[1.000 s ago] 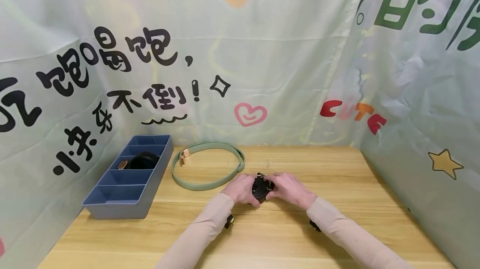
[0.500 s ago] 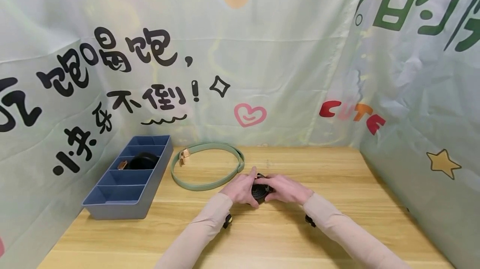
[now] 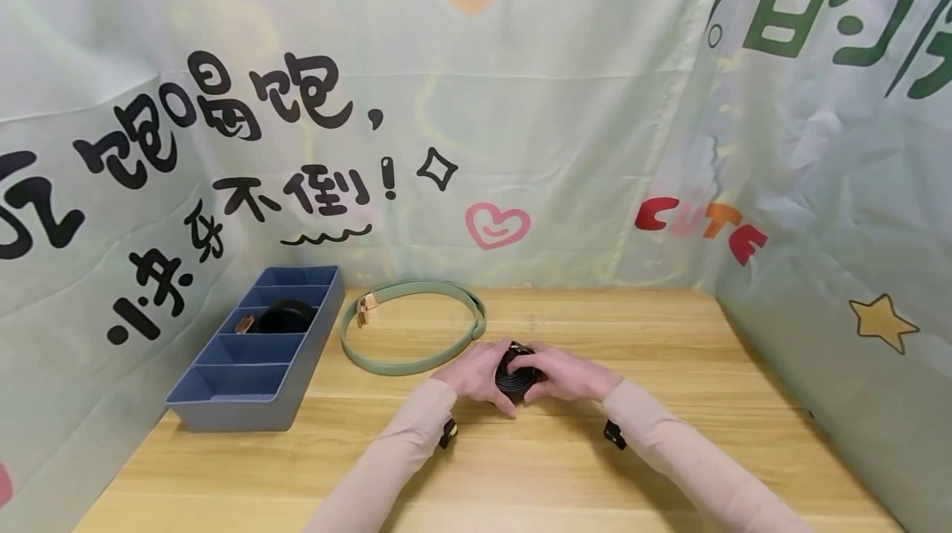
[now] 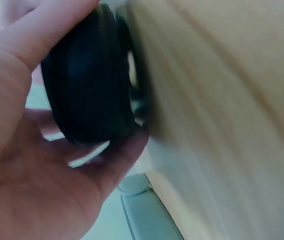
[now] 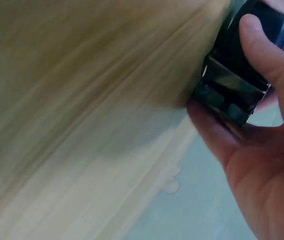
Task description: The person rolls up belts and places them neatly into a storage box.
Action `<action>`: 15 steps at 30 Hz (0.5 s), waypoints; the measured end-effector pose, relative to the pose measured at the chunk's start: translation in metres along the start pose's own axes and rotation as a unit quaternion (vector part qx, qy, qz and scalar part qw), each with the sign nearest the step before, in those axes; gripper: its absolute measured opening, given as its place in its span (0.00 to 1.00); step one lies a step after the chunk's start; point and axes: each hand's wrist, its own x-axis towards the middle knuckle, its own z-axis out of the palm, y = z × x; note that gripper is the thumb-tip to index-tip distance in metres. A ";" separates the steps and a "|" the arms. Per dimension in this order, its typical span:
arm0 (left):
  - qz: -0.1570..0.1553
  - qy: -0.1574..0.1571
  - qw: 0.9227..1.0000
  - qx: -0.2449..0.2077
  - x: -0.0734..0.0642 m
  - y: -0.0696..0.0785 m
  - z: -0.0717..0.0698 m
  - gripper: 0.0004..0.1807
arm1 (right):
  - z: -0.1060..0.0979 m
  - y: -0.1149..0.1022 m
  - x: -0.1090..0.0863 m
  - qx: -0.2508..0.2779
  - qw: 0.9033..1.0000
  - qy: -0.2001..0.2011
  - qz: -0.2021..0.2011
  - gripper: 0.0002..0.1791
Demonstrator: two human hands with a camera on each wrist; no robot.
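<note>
Between both hands, on the wooden table, is a black belt (image 3: 513,384) wound into a tight coil. My left hand (image 3: 476,372) grips its left side; in the left wrist view the thumb and fingers curve round the smooth outer wall of the coil (image 4: 84,80). From the right, my right hand (image 3: 568,372) holds the coil. A finger lies over its top in the head view. The right wrist view has the dark shiny metal buckle (image 5: 232,90) at the coil's side, between right thumb and fingers. Hands cover part of the coil.
Behind and left lies a light green belt (image 3: 402,368) in a wide loop with a rose-gold buckle (image 3: 364,307). At the left stands a blue-grey divided tray (image 3: 238,417), with a rolled black belt (image 3: 286,317) in one compartment. Printed cloth walls (image 3: 565,145) enclose the table.
My right hand's fingers have shifted left from the buckle side onto the top of the coil. My left hand's raised finger has come down round it. The green belt and tray stay put.
</note>
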 end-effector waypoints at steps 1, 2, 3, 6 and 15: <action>0.008 -0.007 1.000 -0.013 0.000 -0.003 -0.001 0.53 | -0.001 0.001 -0.001 0.013 1.000 -0.003 0.001 0.24; 0.015 -0.013 0.999 -0.033 0.000 -0.005 -0.002 0.52 | -0.002 0.002 -0.002 0.029 1.000 -0.005 0.003 0.24; 0.017 -0.021 0.998 -0.048 0.000 -0.007 -0.003 0.54 | -0.002 0.003 -0.004 0.043 0.999 -0.007 0.007 0.24; 0.024 -0.039 0.994 -0.098 -0.002 -0.013 -0.004 0.59 | -0.003 0.003 -0.008 0.077 0.997 -0.010 0.015 0.25; 0.002 -0.009 0.990 -0.141 -0.004 -0.014 -0.010 0.57 | -0.006 -0.005 -0.006 0.066 0.997 0.030 -0.007 0.26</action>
